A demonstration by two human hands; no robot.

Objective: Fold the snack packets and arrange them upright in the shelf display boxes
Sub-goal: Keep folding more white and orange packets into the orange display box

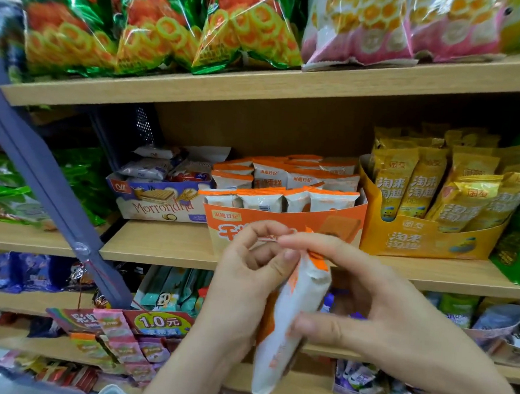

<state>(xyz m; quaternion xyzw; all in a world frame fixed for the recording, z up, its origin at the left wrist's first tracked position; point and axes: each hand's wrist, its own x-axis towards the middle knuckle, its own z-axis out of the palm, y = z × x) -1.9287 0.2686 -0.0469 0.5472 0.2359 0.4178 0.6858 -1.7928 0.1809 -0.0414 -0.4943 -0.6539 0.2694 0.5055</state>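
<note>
Head view: both hands, left and right, pinch the white-and-orange snack packet with curled fingers

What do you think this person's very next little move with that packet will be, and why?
Probably folding the top end of the white-and-orange packet down and creasing it. The left hand and right hand both pinch that end, and the packet is held in front of the orange display box, where matching packets stand upright.

Packet white, orange-edged; display box orange; neighbour box yellow; upper bags green, seemingly orange-ringed.
</note>
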